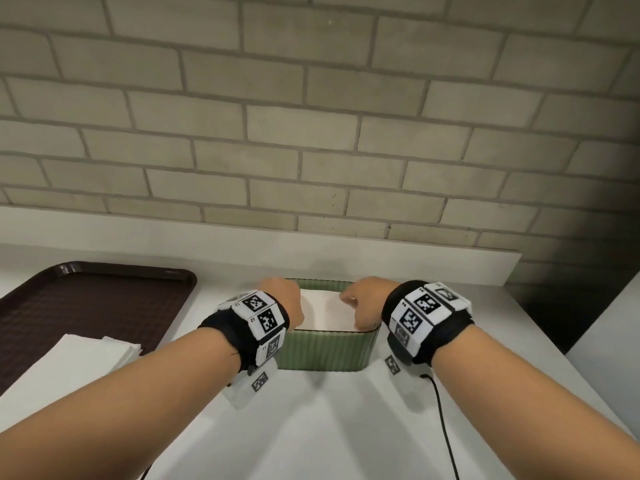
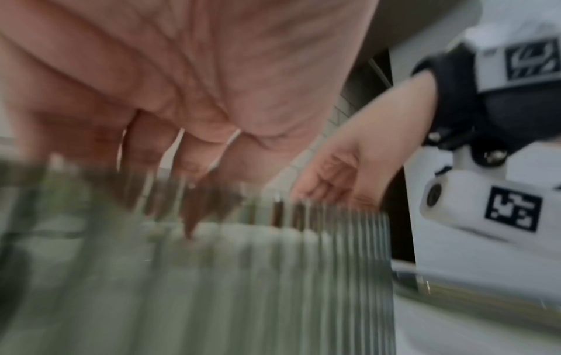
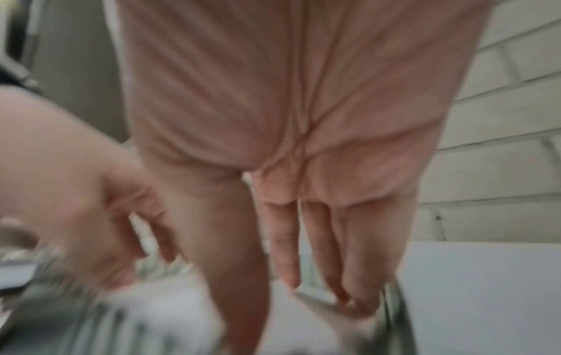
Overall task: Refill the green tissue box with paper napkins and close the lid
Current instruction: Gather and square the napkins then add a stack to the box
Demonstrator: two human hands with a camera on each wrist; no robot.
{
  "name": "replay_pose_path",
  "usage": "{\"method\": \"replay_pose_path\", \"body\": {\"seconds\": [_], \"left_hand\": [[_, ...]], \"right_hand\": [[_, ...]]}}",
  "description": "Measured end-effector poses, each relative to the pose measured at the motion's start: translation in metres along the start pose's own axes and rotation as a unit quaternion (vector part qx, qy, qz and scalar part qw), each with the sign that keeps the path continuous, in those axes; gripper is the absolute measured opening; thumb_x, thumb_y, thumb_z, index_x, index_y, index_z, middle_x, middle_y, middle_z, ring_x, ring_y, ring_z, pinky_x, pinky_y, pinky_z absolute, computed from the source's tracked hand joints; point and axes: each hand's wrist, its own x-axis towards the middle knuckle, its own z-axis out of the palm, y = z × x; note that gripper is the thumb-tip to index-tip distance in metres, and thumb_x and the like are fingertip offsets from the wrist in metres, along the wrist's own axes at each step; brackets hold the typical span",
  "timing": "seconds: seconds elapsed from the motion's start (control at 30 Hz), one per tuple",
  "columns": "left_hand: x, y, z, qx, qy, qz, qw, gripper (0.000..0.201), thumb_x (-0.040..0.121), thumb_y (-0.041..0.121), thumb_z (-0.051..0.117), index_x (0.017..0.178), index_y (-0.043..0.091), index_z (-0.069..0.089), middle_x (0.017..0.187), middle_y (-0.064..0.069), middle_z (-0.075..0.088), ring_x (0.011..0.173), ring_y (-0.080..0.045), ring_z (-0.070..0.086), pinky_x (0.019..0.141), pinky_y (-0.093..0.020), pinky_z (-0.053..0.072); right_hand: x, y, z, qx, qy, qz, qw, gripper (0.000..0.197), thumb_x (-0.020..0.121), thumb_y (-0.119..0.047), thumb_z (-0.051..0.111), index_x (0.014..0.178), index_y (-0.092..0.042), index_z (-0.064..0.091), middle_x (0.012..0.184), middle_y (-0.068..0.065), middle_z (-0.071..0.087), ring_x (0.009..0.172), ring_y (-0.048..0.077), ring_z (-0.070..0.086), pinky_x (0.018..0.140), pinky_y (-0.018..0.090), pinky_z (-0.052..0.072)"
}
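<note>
Green box [image 1: 325, 351] is full of white napkins [image 1: 325, 311]. Left hand [image 1: 282, 299] and right hand [image 1: 363, 303] press down, fingers straight, holding nothing. Pushing crooked could crumple them.

- One green tissue box [image 1: 323, 351]
- One brown tray [image 1: 86, 306]
- Two napkin stacks: one in the box [image 1: 325, 311], one on the counter [image 1: 83, 358]
- Two hands: left hand [image 1: 282, 299], right hand [image 1: 363, 301]

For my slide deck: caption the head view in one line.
Both hands, left hand and right hand, press white paper napkins into the open green tissue box beside a brown tray.
</note>
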Motion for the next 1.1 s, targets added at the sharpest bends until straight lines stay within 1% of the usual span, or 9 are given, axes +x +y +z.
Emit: {"method": "replay_pose_path", "body": {"seconds": [0.1,0.17,0.3,0.5,0.63,0.83,0.9,1.0,1.1], "left_hand": [[0.007,-0.014,-0.015,-0.065,-0.024,0.032,0.997,0.061,0.081,0.033,0.070,0.133,0.012,0.048,0.135,-0.003,0.051,0.123,-0.022,0.050,0.101,-0.030,0.042],[0.010,-0.022,-0.023,-0.061,-0.047,0.062,0.995,0.075,0.074,0.034,0.077,0.139,0.016,0.043,0.139,0.000,0.047,0.127,-0.019,0.046,0.101,-0.025,0.038],[0.025,-0.038,-0.021,-0.020,-0.074,0.052,0.996,0.077,0.068,0.030,0.082,0.136,0.021,0.046,0.138,0.003,0.044,0.125,-0.016,0.045,0.093,-0.020,0.037],[0.029,-0.041,-0.020,-0.001,-0.090,0.059,0.994,0.076,0.073,0.027,0.079,0.139,0.020,0.042,0.141,0.004,0.042,0.127,-0.015,0.045,0.102,-0.024,0.038],[0.037,-0.043,-0.018,-0.017,-0.095,0.053,0.994,0.076,0.070,0.013,0.080,0.137,0.020,0.045,0.142,0.004,0.043,0.120,-0.013,0.048,0.087,-0.017,0.040],[0.038,-0.031,-0.016,0.075,-0.089,0.046,0.992,0.075,0.076,0.011,0.073,0.142,0.018,0.037,0.145,0.002,0.038,0.129,-0.019,0.044,0.099,-0.027,0.041],[0.036,-0.037,-0.015,0.054,-0.078,0.044,0.995,0.073,0.076,0.007,0.071,0.141,0.019,0.039,0.144,0.001,0.040,0.128,-0.019,0.046,0.099,-0.027,0.042],[0.032,-0.051,-0.009,-0.019,-0.042,0.047,0.998,0.071,0.074,0.004,0.071,0.137,0.020,0.043,0.137,-0.003,0.048,0.121,-0.022,0.051,0.096,-0.028,0.045],[0.026,-0.065,0.003,-0.095,0.041,0.021,0.994,0.066,0.074,0.011,0.069,0.134,0.017,0.043,0.131,-0.009,0.046,0.117,-0.027,0.052,0.096,-0.033,0.047]], "right_hand": [[-0.008,0.019,-0.018,0.052,-0.001,-0.014,0.999,0.076,0.075,-0.028,0.078,0.141,-0.019,0.040,0.137,-0.003,0.048,0.124,0.019,0.047,0.100,0.026,0.040],[-0.010,0.023,-0.021,0.023,0.003,-0.032,0.999,0.084,0.072,-0.028,0.080,0.144,-0.024,0.037,0.144,-0.002,0.044,0.130,0.018,0.043,0.107,0.029,0.037],[-0.006,0.024,-0.016,-0.013,0.022,-0.053,0.998,0.080,0.072,-0.029,0.080,0.142,-0.023,0.040,0.143,-0.004,0.045,0.129,0.017,0.043,0.104,0.026,0.038],[-0.001,0.020,-0.011,-0.026,0.016,-0.062,0.998,0.075,0.076,-0.031,0.077,0.141,-0.023,0.041,0.140,-0.001,0.047,0.124,0.019,0.046,0.098,0.026,0.039],[0.004,0.013,-0.009,-0.079,0.006,-0.070,0.994,0.077,0.079,-0.025,0.073,0.145,-0.021,0.033,0.142,0.003,0.043,0.124,0.021,0.045,0.090,0.024,0.039],[0.005,0.008,-0.009,-0.081,-0.014,-0.039,0.996,0.078,0.080,-0.016,0.071,0.146,-0.014,0.028,0.144,0.006,0.039,0.127,0.024,0.043,0.091,0.029,0.043],[0.001,0.010,-0.001,-0.025,0.015,-0.023,0.999,0.075,0.080,-0.015,0.070,0.145,-0.017,0.032,0.141,0.006,0.042,0.124,0.024,0.046,0.088,0.027,0.043],[-0.016,0.016,0.019,0.088,0.105,-0.015,0.990,0.063,0.083,-0.020,0.067,0.140,-0.023,0.040,0.138,0.004,0.044,0.124,0.022,0.044,0.096,0.027,0.039],[-0.034,0.015,0.042,0.144,0.167,0.003,0.975,0.049,0.092,-0.029,0.056,0.138,-0.017,0.044,0.140,0.003,0.044,0.126,0.020,0.043,0.102,0.025,0.034]]}}
